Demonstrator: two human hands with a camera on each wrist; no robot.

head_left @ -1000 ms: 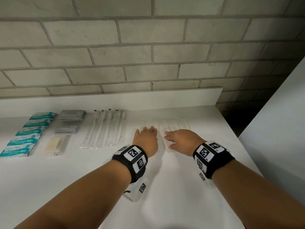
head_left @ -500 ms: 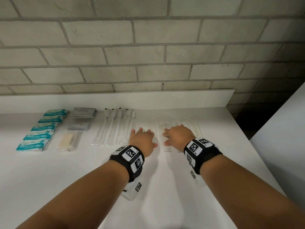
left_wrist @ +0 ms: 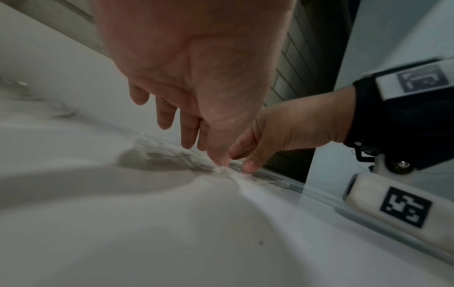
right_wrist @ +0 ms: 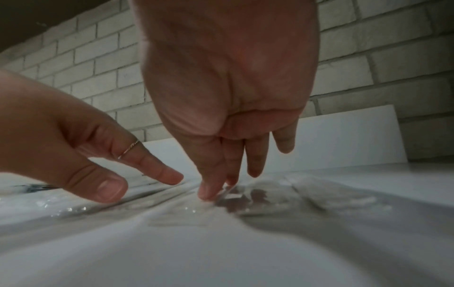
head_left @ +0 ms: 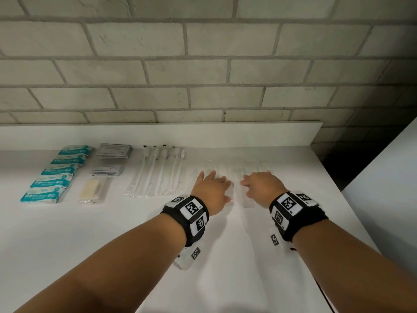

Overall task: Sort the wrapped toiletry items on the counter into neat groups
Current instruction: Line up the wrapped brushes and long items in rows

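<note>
Both my hands lie on a row of long clear-wrapped white items [head_left: 237,169] at the counter's middle right. My left hand [head_left: 212,188] rests palm down with straight fingers on the left packets. My right hand [head_left: 262,185] lies the same way on the right packets. In the left wrist view my left hand [left_wrist: 203,124] touches the crinkled clear wrap [left_wrist: 172,155] with its thumb tip. In the right wrist view my right hand [right_wrist: 228,165] presses its fingertips on the clear wrap [right_wrist: 270,196]. Neither hand grips anything.
Left of the hands lie wrapped toothbrushes [head_left: 158,172], grey sachets [head_left: 114,150], a wrapped soap bar [head_left: 91,190] and a column of teal packets [head_left: 54,172]. A raised white ledge [head_left: 225,134] runs along the brick wall. The counter ends at the right [head_left: 334,184].
Both hands stay flat on the clear-wrapped items, about the same distance apart. The head view has shifted slightly.
</note>
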